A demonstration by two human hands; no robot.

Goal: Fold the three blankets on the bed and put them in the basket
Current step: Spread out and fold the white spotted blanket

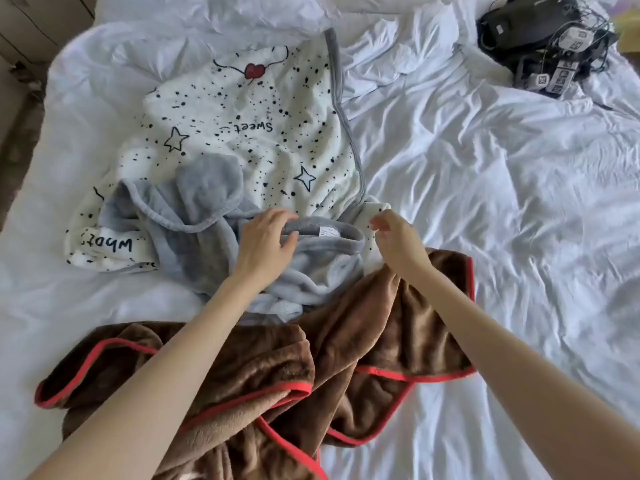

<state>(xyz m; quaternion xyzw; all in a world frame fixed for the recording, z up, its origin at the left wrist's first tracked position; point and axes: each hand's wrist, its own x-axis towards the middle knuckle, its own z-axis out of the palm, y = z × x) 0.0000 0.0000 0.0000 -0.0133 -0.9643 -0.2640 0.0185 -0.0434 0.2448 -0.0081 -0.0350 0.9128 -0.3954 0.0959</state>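
Three crumpled blankets lie on the bed. A white blanket (242, 126) with black specks, stars and a red heart spreads at the far left. A plain grey blanket (194, 216) is bunched on top of its near part. A brown blanket (263, 372) with red trim is heaped at the near edge. My left hand (265, 242) rests on the grey blanket at its hem, thumb against the edge, fingers relaxed. My right hand (394, 237) hovers just right of that hem over the brown blanket's edge, fingers loosely curled, holding nothing. No basket is in view.
The bed's white wrinkled sheet (502, 209) stretches to the right. Black devices with tangled cables and white tags (543, 39) sit at the far right corner. A wooden cabinet (31, 22) stands past the bed's far left.
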